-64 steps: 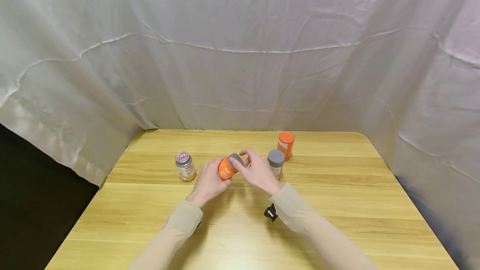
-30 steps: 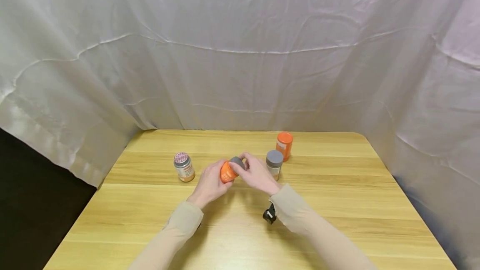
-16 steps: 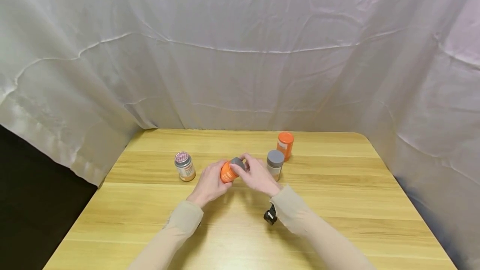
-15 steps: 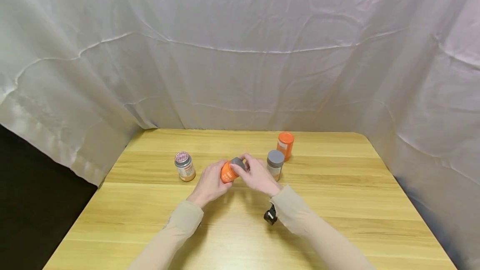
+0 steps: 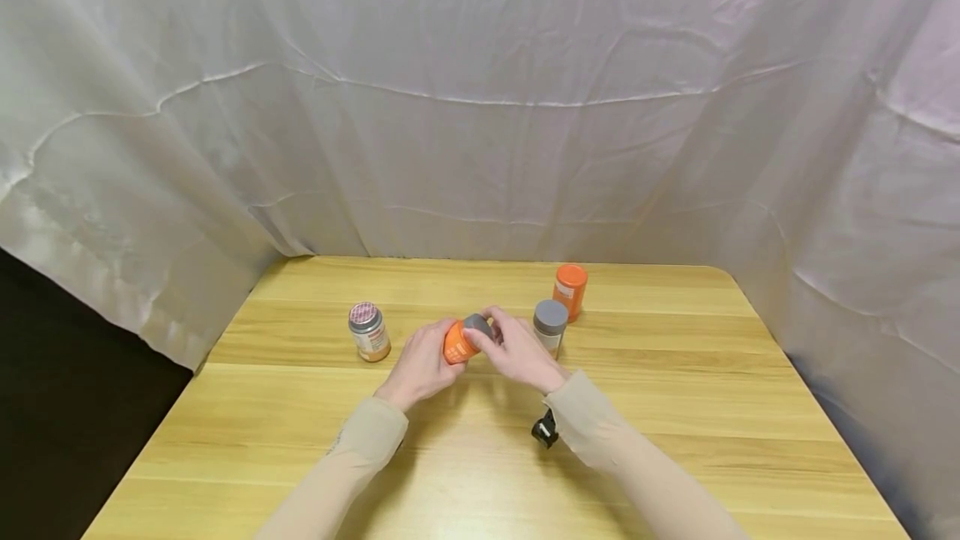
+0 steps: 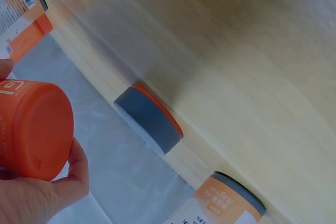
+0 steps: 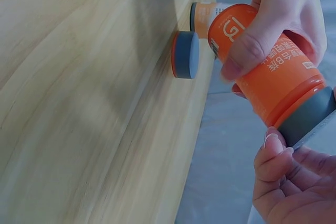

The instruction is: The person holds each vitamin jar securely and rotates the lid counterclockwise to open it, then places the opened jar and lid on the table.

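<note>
My left hand (image 5: 422, 363) grips an orange supplement bottle (image 5: 457, 343) around its body, tilted with its top to the upper right. Fingers and thumb of my right hand (image 5: 519, 350) pinch the dark grey cap (image 5: 477, 324) at that end. The right wrist view shows white lettering along the orange bottle (image 7: 273, 72), and fingertips at the edge of the grey cap (image 7: 308, 115). From the left wrist, the smooth orange base of the bottle (image 6: 46, 132) faces the camera. A separate grey lid with an orange rim (image 6: 149, 119) lies on the table beyond; the hands hide it from the head view.
A bottle with a pink patterned top (image 5: 370, 332) stands left of the hands. Close behind my right hand is a grey-capped bottle (image 5: 551, 319), and an orange container (image 5: 571, 292) stands just behind that. Grey curtains (image 5: 480, 173) surround the wooden table (image 5: 712, 373).
Over two seconds, my right fingers have closed in around the cap. Bottle and both hands have shifted slightly right and down, with little movement in the last half second.
</note>
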Motion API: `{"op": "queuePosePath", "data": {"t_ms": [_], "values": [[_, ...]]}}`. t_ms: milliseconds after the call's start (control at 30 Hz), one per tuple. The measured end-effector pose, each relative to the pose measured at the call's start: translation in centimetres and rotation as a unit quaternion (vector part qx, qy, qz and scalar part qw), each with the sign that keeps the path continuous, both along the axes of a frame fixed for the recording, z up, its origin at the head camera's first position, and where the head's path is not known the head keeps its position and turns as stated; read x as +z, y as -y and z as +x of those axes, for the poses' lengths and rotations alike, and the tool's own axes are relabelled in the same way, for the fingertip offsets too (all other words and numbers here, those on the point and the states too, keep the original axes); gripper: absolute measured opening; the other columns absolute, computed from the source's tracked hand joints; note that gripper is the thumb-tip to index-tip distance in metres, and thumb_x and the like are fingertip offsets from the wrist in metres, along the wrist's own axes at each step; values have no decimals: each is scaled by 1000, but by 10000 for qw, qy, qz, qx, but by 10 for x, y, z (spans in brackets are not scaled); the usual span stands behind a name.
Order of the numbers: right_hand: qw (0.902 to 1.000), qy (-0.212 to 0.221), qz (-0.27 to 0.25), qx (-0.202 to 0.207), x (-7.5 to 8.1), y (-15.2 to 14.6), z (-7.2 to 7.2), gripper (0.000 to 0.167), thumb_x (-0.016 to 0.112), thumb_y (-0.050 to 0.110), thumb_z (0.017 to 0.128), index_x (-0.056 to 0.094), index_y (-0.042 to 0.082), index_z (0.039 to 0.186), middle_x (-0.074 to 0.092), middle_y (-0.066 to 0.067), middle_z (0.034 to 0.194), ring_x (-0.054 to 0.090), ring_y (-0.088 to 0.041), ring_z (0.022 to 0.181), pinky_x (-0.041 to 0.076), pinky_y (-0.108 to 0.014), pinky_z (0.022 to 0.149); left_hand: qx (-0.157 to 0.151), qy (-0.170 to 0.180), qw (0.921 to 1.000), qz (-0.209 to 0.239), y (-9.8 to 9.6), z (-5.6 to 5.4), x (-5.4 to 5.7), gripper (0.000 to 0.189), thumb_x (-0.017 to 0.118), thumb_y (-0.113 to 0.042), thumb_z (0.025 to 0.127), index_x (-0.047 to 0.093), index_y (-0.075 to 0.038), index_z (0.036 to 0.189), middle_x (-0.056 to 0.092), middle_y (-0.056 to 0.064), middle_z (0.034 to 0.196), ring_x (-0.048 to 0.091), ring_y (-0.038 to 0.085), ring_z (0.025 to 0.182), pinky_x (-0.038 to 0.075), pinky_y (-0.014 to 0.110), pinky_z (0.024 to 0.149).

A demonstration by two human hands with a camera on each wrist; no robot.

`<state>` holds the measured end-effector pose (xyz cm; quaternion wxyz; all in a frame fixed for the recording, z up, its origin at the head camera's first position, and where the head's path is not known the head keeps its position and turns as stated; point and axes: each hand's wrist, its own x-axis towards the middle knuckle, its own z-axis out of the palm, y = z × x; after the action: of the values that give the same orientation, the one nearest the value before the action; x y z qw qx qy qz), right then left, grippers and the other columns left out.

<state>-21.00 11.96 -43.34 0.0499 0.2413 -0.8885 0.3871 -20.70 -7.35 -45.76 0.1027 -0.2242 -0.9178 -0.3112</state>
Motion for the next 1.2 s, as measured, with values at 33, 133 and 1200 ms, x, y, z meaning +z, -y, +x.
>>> {"op": "queuePosePath", "data": {"t_ms": [33, 133, 1200], "values": [[10000, -20, 1, 23, 0, 0, 0, 29, 63, 33, 99, 62, 7, 113, 61, 1, 71, 50, -4, 55, 43, -20, 52, -6, 15, 10000, -10, 0, 0, 0, 44, 81, -10, 73, 64, -7, 114, 71, 6, 97, 66, 24, 88, 55, 42, 80], [9999, -114, 26, 76, 1, 1, 2, 30, 64, 32, 99, 61, 7, 114, 61, 1, 70, 50, -5, 55, 42, -19, 52, -38, 62, 9999, -84, 0, 0, 0, 45, 79, -10, 73, 63, -7, 115, 70, 5, 95, 65, 22, 86, 54, 40, 78], [9992, 125, -327, 196, 6, 4, 1, 23, 64, 34, 99, 55, 14, 108, 55, 2, 72, 47, -8, 57, 38, -21, 51, -54, 571, 9984, -19, -6, -2, 12, 31, 82, -10, 68, 63, -12, 92, 61, -2, 75, 53, 10, 64, 45, 26, 57]]}}
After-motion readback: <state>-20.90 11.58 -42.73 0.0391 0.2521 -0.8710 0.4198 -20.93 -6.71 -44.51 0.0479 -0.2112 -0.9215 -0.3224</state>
